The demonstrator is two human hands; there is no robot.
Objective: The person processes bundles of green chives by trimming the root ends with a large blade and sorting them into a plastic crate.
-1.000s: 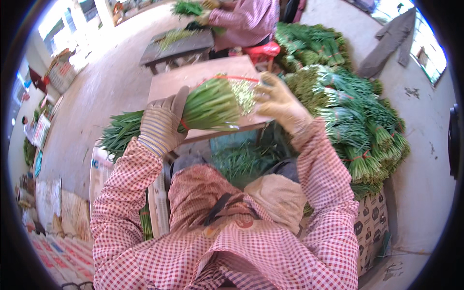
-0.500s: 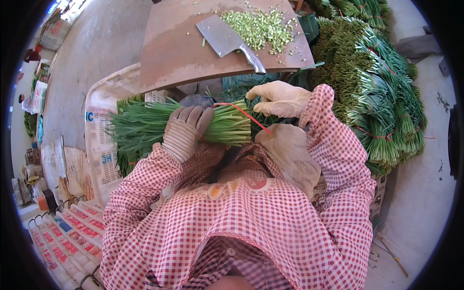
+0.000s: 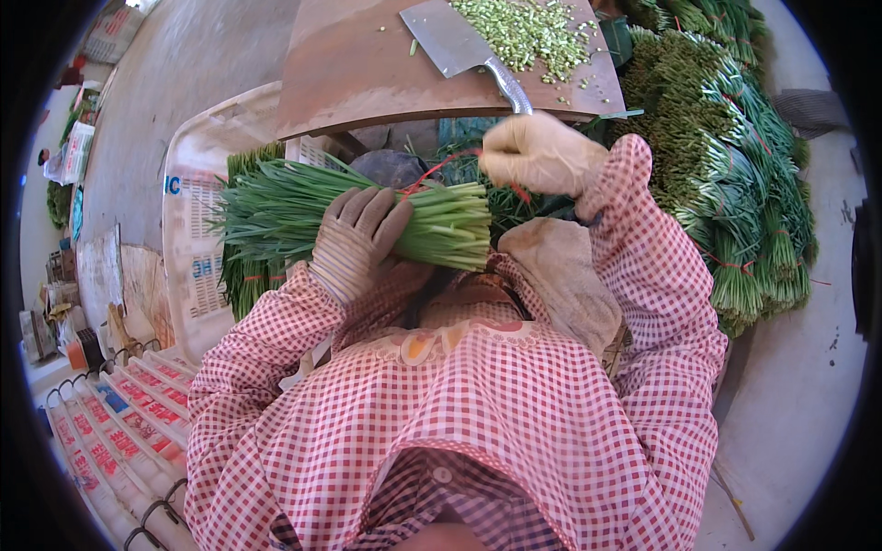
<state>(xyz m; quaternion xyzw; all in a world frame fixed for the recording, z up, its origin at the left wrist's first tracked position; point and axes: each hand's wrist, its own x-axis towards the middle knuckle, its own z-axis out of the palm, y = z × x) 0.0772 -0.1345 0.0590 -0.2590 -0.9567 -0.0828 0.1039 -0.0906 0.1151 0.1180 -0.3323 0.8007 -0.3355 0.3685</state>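
A bunch of green garlic chives [image 3: 285,207] lies sideways over my lap, leaves to the left and pale cut stalks to the right. My left hand [image 3: 360,231], in a grey striped glove, is closed over the middle of the bunch. A thin red tie [image 3: 443,165] rises from the stalks and runs up to the right. My right hand [image 3: 542,156], in a pale rubber glove, is closed on the tie beyond the cut ends, below the cleaver handle. Its fingertips are partly hidden, and a loose red end hangs beneath it.
Ahead is a brown wooden table [image 3: 344,78] bearing a cleaver [image 3: 450,39] and chopped stalk bits [image 3: 533,39]. A white plastic crate [image 3: 184,216] with more chives stands at left. Tied chive bundles [image 3: 735,165] are piled at right. Lower left is a slatted seat [image 3: 119,432].
My right hand has moved slightly up and closed, drawing the red tie up off the stalks to the right. My left hand keeps its hold on the chives.
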